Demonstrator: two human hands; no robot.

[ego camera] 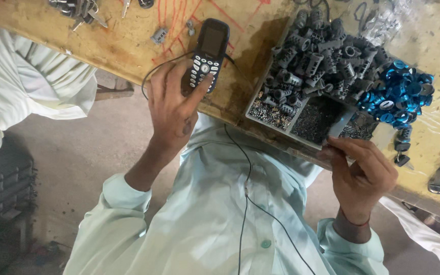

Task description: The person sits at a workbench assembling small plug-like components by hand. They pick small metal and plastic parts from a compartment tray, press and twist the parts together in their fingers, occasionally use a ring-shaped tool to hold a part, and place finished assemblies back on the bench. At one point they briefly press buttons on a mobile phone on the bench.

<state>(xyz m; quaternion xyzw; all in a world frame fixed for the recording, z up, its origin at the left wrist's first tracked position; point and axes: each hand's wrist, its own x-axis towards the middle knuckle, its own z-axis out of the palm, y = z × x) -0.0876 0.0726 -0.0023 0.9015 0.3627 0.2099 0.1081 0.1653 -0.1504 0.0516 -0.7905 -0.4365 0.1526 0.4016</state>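
1. Your left hand (171, 109) rests on the keypad phone (205, 55) at the workbench (123, 43) near edge, fingers spread, one fingertip on the keys.
2. Your right hand (363, 175) pinches the near rim of the compartment tray (301, 119), which overhangs that edge.
3. Grey lock cylinders (317, 61) fill the tray; blue caps (398, 94) lie just beside it.

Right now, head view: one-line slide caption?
Left hand presses keypad of a dark mobile phone on the wooden workbench; right hand grips a compartmented parts tray.
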